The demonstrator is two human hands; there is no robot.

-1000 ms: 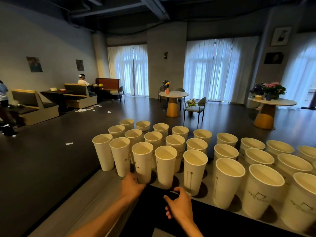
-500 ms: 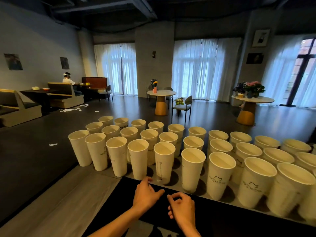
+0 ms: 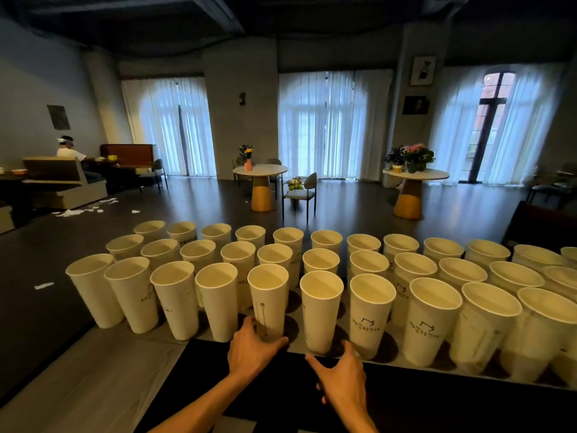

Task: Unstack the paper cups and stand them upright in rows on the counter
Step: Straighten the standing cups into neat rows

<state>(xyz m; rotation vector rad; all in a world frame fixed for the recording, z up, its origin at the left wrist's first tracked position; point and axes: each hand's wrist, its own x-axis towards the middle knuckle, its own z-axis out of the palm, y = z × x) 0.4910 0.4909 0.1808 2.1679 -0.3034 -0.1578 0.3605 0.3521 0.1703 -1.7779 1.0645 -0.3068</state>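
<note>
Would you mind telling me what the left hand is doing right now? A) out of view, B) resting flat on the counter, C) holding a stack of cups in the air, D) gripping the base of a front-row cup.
D: the left hand wraps the base of a front-row cup standing upright.

The room is dim overall; the only strong light comes from the curtained windows (image 3: 324, 126) far beyond the hands, which read pale blue and slightly overexposed, while the ceiling above them stays nearly black. This backlight warms the inner walls of the paper cups (image 3: 321, 295) just ahead of the hands and throws round dark shadows from their bases back toward the hands on the counter (image 3: 487, 370). Wide-angle distortion splays the cups outward to either side of the hands, those farthest beyond the right hand (image 3: 342, 378) look soft and smeared, and both the left hand (image 3: 249, 351) and the right are underlit but reasonably sharp.
</note>
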